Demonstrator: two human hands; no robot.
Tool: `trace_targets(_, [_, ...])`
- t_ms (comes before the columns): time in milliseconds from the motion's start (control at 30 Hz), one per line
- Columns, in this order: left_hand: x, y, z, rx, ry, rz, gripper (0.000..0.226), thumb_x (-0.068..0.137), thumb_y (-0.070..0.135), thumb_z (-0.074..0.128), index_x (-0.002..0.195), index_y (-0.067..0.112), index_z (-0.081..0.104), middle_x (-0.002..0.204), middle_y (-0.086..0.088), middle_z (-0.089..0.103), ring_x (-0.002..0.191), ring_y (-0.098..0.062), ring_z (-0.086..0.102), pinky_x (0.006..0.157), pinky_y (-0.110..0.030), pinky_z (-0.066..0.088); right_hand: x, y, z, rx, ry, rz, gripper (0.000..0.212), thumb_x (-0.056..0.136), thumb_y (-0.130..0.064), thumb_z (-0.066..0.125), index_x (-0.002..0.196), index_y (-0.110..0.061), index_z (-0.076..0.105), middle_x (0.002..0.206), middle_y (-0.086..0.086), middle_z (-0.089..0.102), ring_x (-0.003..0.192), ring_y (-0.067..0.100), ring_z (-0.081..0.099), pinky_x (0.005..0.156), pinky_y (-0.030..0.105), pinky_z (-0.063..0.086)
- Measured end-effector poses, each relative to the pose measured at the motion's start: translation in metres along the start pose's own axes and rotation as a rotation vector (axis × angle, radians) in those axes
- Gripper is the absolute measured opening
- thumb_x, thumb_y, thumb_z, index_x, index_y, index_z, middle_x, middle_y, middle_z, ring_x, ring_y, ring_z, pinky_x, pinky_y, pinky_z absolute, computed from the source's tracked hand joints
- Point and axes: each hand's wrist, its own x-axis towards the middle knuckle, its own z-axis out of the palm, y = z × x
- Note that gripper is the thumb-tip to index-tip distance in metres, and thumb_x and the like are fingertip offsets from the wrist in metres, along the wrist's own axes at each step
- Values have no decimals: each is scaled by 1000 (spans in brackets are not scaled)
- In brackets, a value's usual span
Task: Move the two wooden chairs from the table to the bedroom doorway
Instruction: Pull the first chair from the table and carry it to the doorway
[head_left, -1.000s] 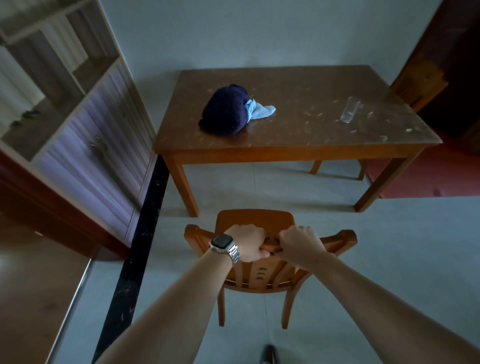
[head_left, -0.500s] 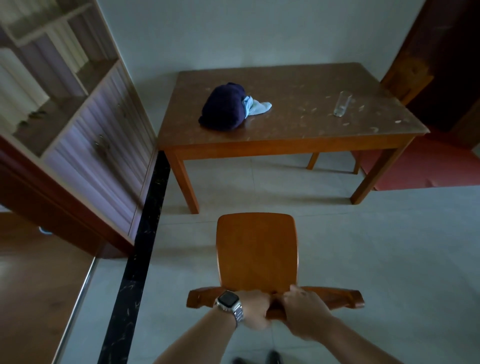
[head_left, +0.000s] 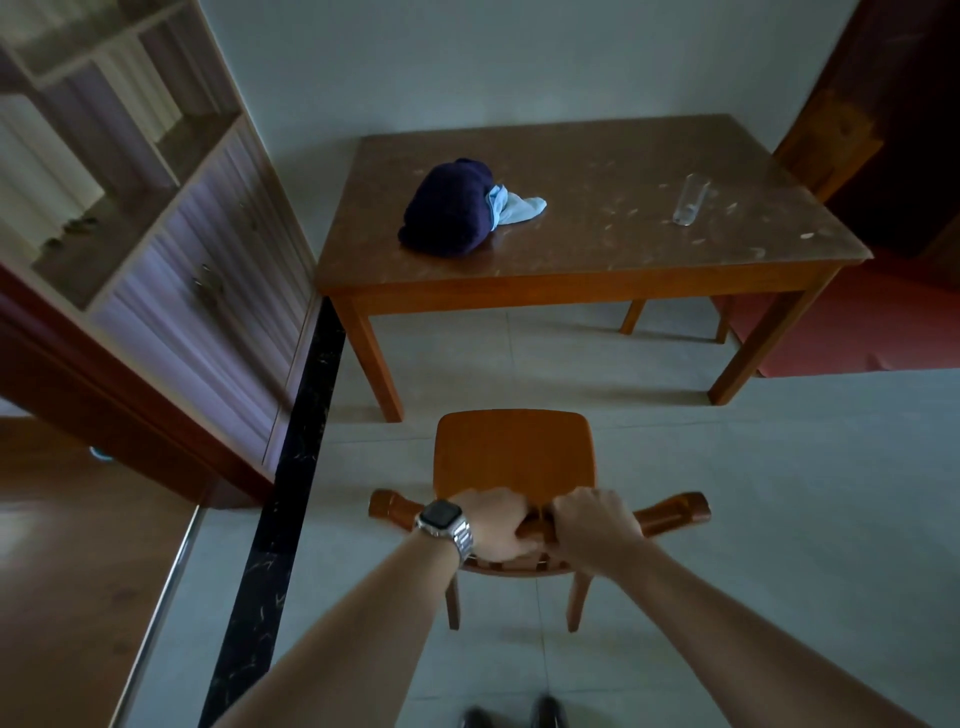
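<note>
A wooden chair (head_left: 513, 451) stands on the pale floor in front of me, its seat facing the wooden table (head_left: 587, 270). My left hand (head_left: 493, 525), with a watch on the wrist, and my right hand (head_left: 592, 522) both grip the middle of the chair's top rail. A second wooden chair (head_left: 826, 140) stands behind the table's far right corner, mostly hidden, with two of its legs showing under the table.
On the table lie a dark blue bundle with a light blue cloth (head_left: 457, 208) and a clear glass (head_left: 690, 200). A shelf cabinet (head_left: 171, 244) lines the left wall. A black threshold strip (head_left: 291, 467) and wood flooring (head_left: 78, 571) lie at the left. A red mat (head_left: 857, 327) is at right.
The chair has come back away from the table with both hands on its top rail, and its seat now shows flat where its back was seen before. My view has shifted backward.
</note>
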Motion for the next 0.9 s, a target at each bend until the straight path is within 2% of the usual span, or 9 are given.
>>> trace_targets(67, [8,-7,-21,47,64,-8,35,105,51,54,118,21,66,86,4,61,74,-17,61,60,-26,46,18,9,-18,-13,46,5,33,99,-45,55,80,-20,65,69,-6,63,61,14,62,58,27,49])
trace_targets(167, [16,-16,-48,107,177,-31,36,104,53,54,118,23,68,85,5,65,83,-22,70,68,-30,56,40,16,-41,-23,114,-6,37,99,-47,54,76,-20,62,67,-5,62,59,17,60,53,29,41])
trace_targets(300, [23,-22,-67,148,282,-48,37,103,53,56,120,23,68,93,1,73,86,-22,72,81,-40,63,60,16,-58,-35,130,-51,30,103,-40,53,92,-18,68,80,1,70,71,23,69,62,34,53])
trace_targets(433, [29,-21,-66,192,225,-80,41,101,53,60,119,17,67,87,2,63,79,-21,65,75,-34,60,67,17,-57,5,75,-70,26,100,-42,56,83,-22,61,68,-6,59,61,16,61,56,29,49])
trace_targets(500, [31,-23,-65,173,196,-73,43,101,53,59,122,17,67,85,3,60,78,-21,63,71,-32,56,70,17,-53,-16,79,-88,31,100,-46,56,80,-23,58,60,-9,52,54,12,55,50,25,42])
trace_targets(600, [33,-29,-75,184,203,-43,44,104,53,55,127,17,65,90,3,60,80,-21,62,68,-32,51,79,20,-56,-122,122,-97,41,100,-53,55,73,-22,61,55,-9,49,50,11,54,48,25,45])
trace_targets(733, [29,-55,-113,181,226,-44,40,105,51,57,120,15,65,86,2,59,81,-24,63,65,-34,49,108,9,-84,-218,191,-49,48,97,-43,56,57,-23,38,52,-7,43,45,11,41,45,26,33])
trace_targets(800, [20,-74,-135,118,226,-15,36,104,47,61,120,16,68,96,-3,71,88,-28,69,68,-34,48,124,-4,-106,-240,198,-23,45,93,-40,58,58,-22,37,53,-7,40,46,14,40,47,26,31])
trace_targets(900, [-11,-113,-163,42,272,7,37,102,46,64,126,19,68,114,-2,74,99,-26,70,72,-32,46,149,-41,-144,-248,202,-56,31,91,-39,64,69,-23,50,56,-6,43,54,18,49,53,29,39])
